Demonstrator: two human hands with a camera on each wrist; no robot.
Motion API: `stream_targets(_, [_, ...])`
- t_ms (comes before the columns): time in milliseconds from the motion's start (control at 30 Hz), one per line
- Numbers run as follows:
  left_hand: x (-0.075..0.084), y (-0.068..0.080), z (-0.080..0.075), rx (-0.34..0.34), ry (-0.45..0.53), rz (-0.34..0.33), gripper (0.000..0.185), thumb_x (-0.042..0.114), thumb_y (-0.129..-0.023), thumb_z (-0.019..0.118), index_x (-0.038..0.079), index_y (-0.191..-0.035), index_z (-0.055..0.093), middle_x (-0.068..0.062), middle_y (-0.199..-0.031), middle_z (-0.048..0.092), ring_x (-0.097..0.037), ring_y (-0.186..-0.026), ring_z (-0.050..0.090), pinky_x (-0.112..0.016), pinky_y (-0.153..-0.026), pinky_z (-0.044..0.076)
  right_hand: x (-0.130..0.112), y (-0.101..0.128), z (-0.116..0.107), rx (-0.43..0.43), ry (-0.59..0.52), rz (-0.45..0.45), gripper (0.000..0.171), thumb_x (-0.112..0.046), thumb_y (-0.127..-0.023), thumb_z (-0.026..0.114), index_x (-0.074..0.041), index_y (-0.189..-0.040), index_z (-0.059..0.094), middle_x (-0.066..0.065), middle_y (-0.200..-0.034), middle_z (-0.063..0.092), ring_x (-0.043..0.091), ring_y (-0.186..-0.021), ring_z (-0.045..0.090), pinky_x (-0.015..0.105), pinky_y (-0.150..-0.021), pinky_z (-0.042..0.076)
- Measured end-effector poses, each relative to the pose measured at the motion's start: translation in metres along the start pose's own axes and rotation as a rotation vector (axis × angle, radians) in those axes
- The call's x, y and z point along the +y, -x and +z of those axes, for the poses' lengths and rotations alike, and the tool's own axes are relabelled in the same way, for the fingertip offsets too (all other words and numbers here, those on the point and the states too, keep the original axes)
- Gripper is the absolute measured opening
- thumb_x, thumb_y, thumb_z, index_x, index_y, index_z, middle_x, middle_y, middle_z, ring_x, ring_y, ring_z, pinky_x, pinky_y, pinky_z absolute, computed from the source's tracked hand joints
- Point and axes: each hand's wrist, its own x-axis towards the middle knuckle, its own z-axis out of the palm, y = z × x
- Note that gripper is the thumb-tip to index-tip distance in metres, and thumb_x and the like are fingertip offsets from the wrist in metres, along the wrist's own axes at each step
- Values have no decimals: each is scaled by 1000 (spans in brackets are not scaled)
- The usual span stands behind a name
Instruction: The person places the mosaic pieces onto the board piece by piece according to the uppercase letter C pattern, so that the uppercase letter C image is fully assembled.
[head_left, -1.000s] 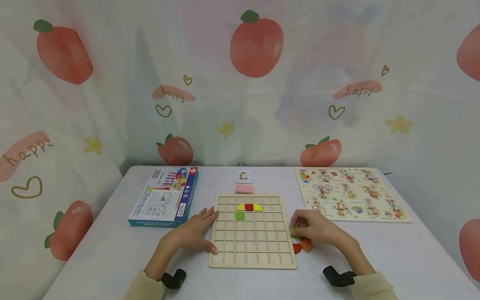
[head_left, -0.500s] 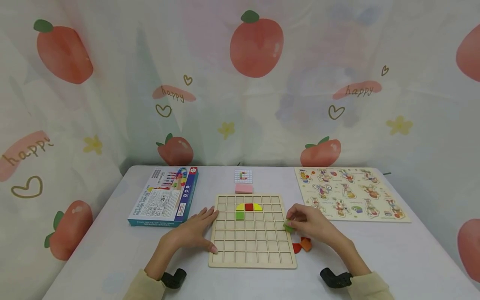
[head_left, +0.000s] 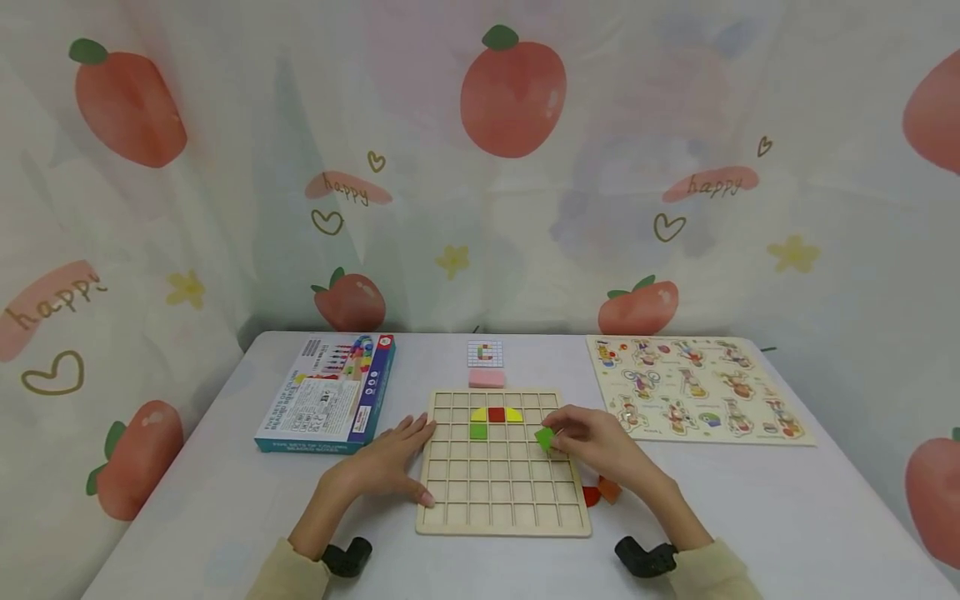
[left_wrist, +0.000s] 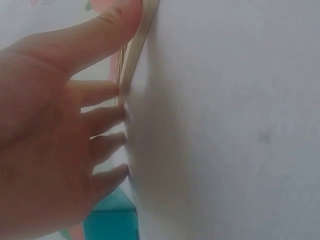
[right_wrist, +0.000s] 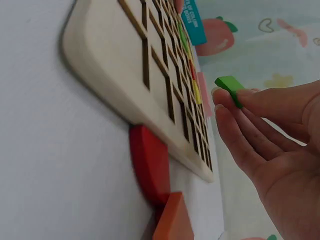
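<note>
Head view: at the left of the tabletop [head_left: 187,500] lies a box [head_left: 330,392] with a blue edge, flat and just clear of the left hand [head_left: 382,467]. That hand rests on the tabletop against the left edge of the board [head_left: 501,492]; its fingers [left_wrist: 102,117] are straight and spread, tips touching the rim, thumb lower along the same edge, nothing held.

The board is a pale wooden grid of square cells. In its second row sit a yellow quarter-round [head_left: 480,413], a red square [head_left: 497,413] and a second yellow piece [head_left: 514,413], side by side and touching; a green square [head_left: 478,431] lies in the cell under the first yellow one. Behind the board, near its far edge, a pink block [head_left: 487,378] lies flat, and just beyond it a small card [head_left: 486,353] shows a grid pattern.

The right hand [head_left: 596,446] is over the board's right part, around the third row. Its fingers pinch a green tile [head_left: 545,438] at the tips; the right wrist view shows the tile [right_wrist: 230,86] tilted and held above the board, not touching it.

Off the board's right edge, near its front corner, a red piece [head_left: 591,497] and an orange piece [head_left: 609,490] lie on the tabletop, touching each other; in the wrist view the red one [right_wrist: 150,165] is tight against the board's rim.

Farther right, well apart from the hands, a picture puzzle [head_left: 697,390] lies flat.
</note>
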Motion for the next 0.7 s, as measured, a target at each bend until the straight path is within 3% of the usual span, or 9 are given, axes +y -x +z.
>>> stream_targets(433, [-3,-2,1,-6,6,9,112,44,-73,91,11,-162,32,-9,-172,21,-33,-161,11,-58,-128,15,-18,-21,17,-33,-7,-28,31,-5,-96,70,2,-126,69,16,-118,73,19,-96,75,28,-87,61])
stream_targets(700, [-3,-2,1,-4,1,-3,111,45,-73,91,13,-162,32,-7,-172,21,-32,-161,10,-58,-129,15,-28,-32,26,-34,32,-55,28,-9,-91,76,-3,-119,74,8,-110,75,15,-90,70,23,-83,59])
